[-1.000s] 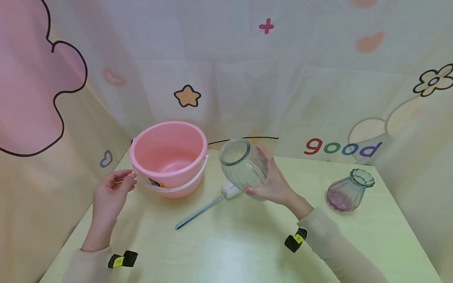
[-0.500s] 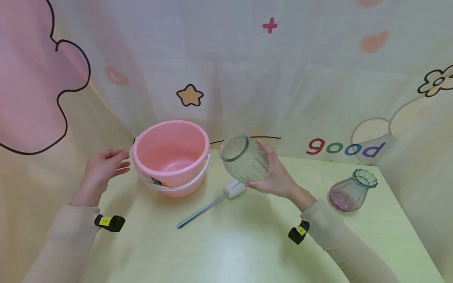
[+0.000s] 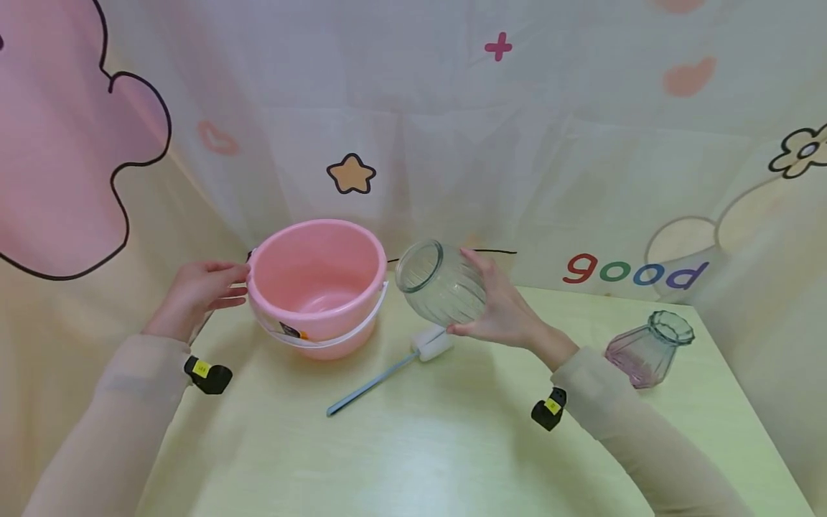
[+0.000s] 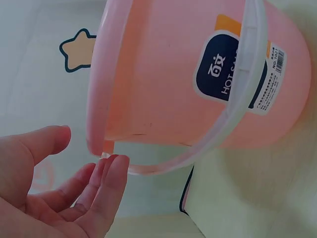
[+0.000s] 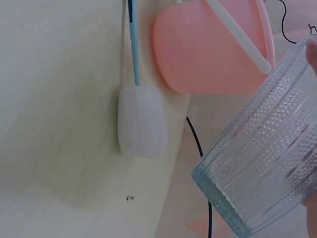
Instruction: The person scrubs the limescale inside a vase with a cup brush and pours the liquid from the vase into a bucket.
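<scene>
A rounded, ribbed clear glass jar (image 3: 452, 287) is lifted above the table, its mouth tipped toward the bucket. My right hand (image 3: 507, 309) grips it round the lower body. On the left stands a pink plastic bucket (image 3: 316, 323), its white handle (image 3: 342, 339) hanging down in front. My left hand (image 3: 209, 291) is at the bucket's left rim. In the left wrist view its thumb (image 4: 52, 141) and fingers (image 4: 111, 183) are spread near the rim and handle joint without pinching. Under the jar lies a sponge brush with a white head (image 5: 142, 121) and blue handle (image 3: 371, 384).
A faceted glass vase (image 3: 649, 348), purple at the base and greenish at the neck, lies tilted on the right of the pale wooden table (image 3: 413, 452). A printed curtain (image 3: 439, 143) hangs behind and along the sides.
My left hand has moved away from the bucket's lower side and up to its rim. The jar in my right hand has risen slightly and tipped further toward the bucket.
</scene>
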Demonstrator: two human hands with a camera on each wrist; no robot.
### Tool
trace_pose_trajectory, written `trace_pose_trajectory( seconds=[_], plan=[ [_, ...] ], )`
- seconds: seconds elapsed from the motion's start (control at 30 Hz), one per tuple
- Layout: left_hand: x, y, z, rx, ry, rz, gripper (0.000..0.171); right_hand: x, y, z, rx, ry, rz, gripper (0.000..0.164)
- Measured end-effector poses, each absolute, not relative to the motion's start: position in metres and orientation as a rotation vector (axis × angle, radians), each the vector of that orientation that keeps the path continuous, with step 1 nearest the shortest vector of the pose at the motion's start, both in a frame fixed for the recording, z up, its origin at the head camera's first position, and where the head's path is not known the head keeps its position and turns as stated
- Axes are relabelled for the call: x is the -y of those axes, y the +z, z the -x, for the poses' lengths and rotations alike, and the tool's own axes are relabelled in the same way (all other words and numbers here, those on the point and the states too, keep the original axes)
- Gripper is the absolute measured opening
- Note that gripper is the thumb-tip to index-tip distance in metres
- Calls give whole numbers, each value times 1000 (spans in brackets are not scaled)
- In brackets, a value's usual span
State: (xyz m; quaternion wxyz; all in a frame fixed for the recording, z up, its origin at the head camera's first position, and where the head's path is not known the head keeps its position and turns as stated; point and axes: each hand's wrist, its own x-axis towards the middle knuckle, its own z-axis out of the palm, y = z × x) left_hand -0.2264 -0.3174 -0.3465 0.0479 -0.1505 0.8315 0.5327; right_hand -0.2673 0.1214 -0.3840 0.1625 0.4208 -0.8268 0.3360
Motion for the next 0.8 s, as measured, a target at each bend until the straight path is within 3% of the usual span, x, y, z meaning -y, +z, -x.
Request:
trace_pose_trajectory(
  seconds=[0.8],
  plan=[
    [317, -347, 245, -2460, 1553, 546, 56, -93, -342, 310, 2387, 587, -1270, 108]
  ],
)
